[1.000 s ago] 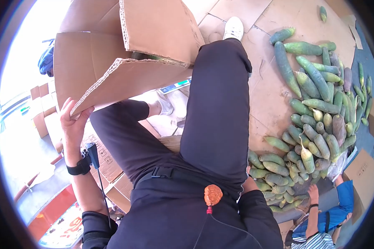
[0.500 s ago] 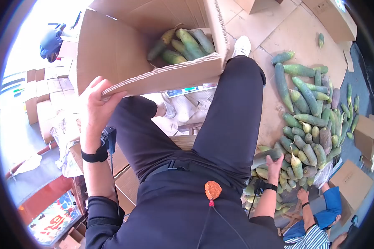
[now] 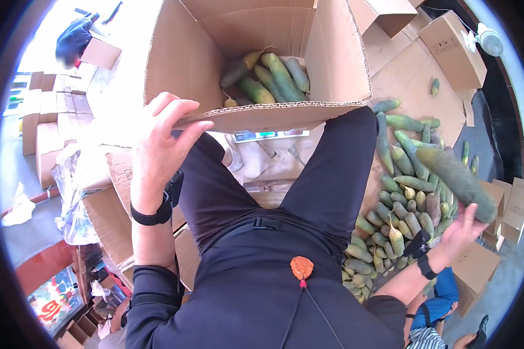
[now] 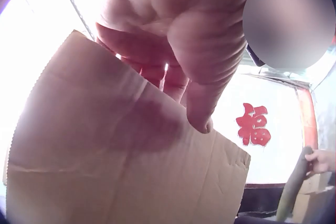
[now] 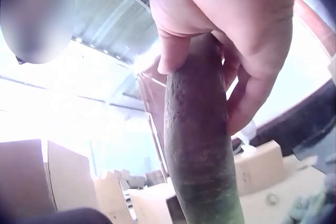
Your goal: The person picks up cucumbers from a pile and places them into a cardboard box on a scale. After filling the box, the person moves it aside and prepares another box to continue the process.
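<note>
The person's bare right hand was down at the heap a moment ago, and now it is up in the air. It grips a long, fat, dark green radish near one end, with fingers and thumb wrapped round it, so the hand is well closed. The rest of the radish sticks out free and slants over the big heap of green, round-ended radishes.

That means this radish is off the heap and not in the box, held out to the person's right side.

The bare left hand has stayed on the tall, open, brown cardboard box. It pinches the near flap, thumb on one side and fingers on the other, so it is only a little open, just as wide as the cardboard.

More of the box's inside shows now than a moment ago. I can see a small bunch of plump green radishes lying at the bottom, with plenty of room above them.

A flat scale with a bright screen peeks out under the near side of the box. I cannot tell if the two touch.
</note>
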Motion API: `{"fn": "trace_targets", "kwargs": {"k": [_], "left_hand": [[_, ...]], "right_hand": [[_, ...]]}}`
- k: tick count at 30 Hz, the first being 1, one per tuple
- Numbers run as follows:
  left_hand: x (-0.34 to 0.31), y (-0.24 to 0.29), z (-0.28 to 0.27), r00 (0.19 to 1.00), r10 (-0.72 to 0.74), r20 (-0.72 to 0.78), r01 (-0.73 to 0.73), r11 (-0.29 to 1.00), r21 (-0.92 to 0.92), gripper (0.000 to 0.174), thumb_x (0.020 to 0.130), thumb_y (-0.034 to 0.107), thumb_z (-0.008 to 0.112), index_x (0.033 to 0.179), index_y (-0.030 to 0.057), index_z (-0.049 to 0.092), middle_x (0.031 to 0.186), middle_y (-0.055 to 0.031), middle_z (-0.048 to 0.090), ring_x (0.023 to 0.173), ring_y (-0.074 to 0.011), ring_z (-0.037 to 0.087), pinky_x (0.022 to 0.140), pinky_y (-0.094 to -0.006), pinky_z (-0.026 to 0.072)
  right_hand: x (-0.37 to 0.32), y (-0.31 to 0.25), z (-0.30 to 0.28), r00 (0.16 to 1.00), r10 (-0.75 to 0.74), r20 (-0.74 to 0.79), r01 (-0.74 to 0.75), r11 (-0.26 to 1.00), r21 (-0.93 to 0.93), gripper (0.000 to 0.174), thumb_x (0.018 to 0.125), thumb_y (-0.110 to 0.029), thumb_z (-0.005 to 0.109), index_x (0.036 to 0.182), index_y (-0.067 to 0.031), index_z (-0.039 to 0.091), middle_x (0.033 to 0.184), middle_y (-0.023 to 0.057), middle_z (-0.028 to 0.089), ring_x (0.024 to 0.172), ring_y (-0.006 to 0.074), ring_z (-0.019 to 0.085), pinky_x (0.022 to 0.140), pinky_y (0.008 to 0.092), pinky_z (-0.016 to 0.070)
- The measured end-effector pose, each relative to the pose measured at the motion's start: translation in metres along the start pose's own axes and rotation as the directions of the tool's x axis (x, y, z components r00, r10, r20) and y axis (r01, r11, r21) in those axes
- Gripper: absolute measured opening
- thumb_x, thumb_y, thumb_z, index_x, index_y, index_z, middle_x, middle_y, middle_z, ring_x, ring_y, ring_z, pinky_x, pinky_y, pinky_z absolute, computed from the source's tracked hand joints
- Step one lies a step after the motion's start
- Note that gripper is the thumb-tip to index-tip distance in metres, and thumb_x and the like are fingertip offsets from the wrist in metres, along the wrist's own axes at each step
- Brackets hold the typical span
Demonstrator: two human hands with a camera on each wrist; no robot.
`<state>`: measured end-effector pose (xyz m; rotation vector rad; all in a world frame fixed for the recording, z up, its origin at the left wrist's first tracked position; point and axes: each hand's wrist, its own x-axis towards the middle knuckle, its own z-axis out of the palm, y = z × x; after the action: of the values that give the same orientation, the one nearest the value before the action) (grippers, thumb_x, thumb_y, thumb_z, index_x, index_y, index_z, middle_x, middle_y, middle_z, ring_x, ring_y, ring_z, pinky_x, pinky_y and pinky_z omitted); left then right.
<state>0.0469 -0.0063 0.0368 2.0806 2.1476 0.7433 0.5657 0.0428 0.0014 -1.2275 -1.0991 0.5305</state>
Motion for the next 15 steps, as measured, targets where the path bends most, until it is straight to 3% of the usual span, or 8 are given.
{"fn": "trace_targets", "kwargs": {"k": [4, 6, 8, 12, 13, 14, 15], "left_hand": [[-0.006, -0.008, -0.003, 0.995, 0.03, -0.097, -0.03, 1.0, 0.0, 0.026, 0.071, 0.017, 0.078, 0.089, 0.0029, 0.065, 0.08, -0.0081, 0.058, 0.072, -0.0222, 0.06, 0.063, -0.0312, 0.0486], [-0.008, -0.012, -0.002, 0.992, 0.016, -0.125, -0.018, 1.0, -0.018, 0.026, 0.071, 0.017, 0.078, 0.089, 0.0029, 0.065, 0.08, -0.008, 0.059, 0.073, -0.0222, 0.06, 0.064, -0.0312, 0.0489], [-0.01, -0.017, -0.002, 0.987, 0.023, -0.161, -0.03, 0.999, -0.041, 0.026, 0.07, 0.016, 0.078, 0.088, 0.003, 0.066, 0.08, -0.0075, 0.06, 0.077, -0.0218, 0.06, 0.065, -0.0308, 0.0492], [-0.011, -0.021, -0.004, 0.981, 0.002, -0.191, -0.019, 0.996, -0.087, 0.025, 0.069, 0.019, 0.078, 0.085, 0.0045, 0.066, 0.079, -0.0063, 0.061, 0.08, -0.0225, 0.061, 0.075, -0.0346, 0.0499], [-0.01, -0.022, -0.005, 0.975, 0.098, -0.198, -0.1, 0.995, 0.0, 0.026, 0.069, 0.022, 0.078, 0.084, 0.0055, 0.066, 0.079, -0.0058, 0.061, 0.081, -0.023, 0.062, 0.081, -0.0378, 0.0485], [-0.01, -0.022, -0.005, 0.962, 0.193, -0.195, -0.179, 0.98, 0.086, 0.026, 0.068, 0.024, 0.078, 0.083, 0.0065, 0.066, 0.078, -0.0053, 0.061, 0.081, -0.0234, 0.062, 0.087, -0.041, 0.047], [-0.011, -0.023, -0.002, 0.97, 0.16, -0.182, -0.152, 0.987, 0.056, 0.027, 0.068, 0.028, 0.077, 0.082, 0.0078, 0.065, 0.078, -0.0047, 0.062, 0.082, -0.0239, 0.062, 0.096, -0.0467, 0.0416]], "right_hand": [[0.032, -0.055, 0.03, 0.982, -0.184, 0.044, 0.178, 0.977, 0.117, 0.042, 0.092, -0.01, 0.058, 0.13, -0.0003, 0.043, 0.13, 0.0161, 0.048, 0.117, 0.0294, 0.05, 0.095, 0.0461, 0.0452], [0.051, -0.07, 0.035, 0.943, -0.312, 0.113, 0.277, 0.928, 0.249, 0.043, 0.093, -0.018, 0.057, 0.129, 0.0, 0.046, 0.129, 0.0169, 0.05, 0.117, 0.0297, 0.05, 0.097, 0.0484, 0.0423], [0.065, -0.088, 0.053, 0.934, -0.327, 0.147, 0.273, 0.915, 0.297, 0.044, 0.093, -0.023, 0.056, 0.128, 0.0012, 0.047, 0.129, 0.0168, 0.051, 0.118, 0.0312, 0.05, 0.099, 0.0495, 0.039], [0.07, -0.133, 0.141, 0.854, -0.3, 0.426, 0.042, 0.855, 0.516, 0.055, 0.088, -0.038, 0.062, 0.125, 0.0015, 0.051, 0.118, 0.016, 0.059, 0.103, 0.0291, 0.057, 0.083, 0.0387, 0.0446], [0.073, -0.137, 0.153, 0.817, -0.305, 0.489, -0.022, 0.832, 0.555, 0.058, 0.087, -0.041, 0.063, 0.124, 0.0015, 0.052, 0.115, 0.0158, 0.061, 0.099, 0.0286, 0.059, 0.08, 0.036, 0.046], [0.095, -0.12, 0.137, 0.936, -0.131, 0.326, -0.11, 0.772, 0.626, 0.043, 0.094, -0.025, 0.054, 0.128, 0.0007, 0.048, 0.125, 0.0198, 0.055, 0.119, 0.036, 0.049, 0.103, 0.054, 0.0334], [0.081, -0.131, 0.17, 0.843, -0.102, 0.528, -0.342, 0.657, 0.672, 0.037, 0.094, -0.022, 0.054, 0.123, 0.0003, 0.053, 0.116, 0.0185, 0.062, 0.114, 0.0327, 0.055, 0.103, 0.0538, 0.0352]]}}
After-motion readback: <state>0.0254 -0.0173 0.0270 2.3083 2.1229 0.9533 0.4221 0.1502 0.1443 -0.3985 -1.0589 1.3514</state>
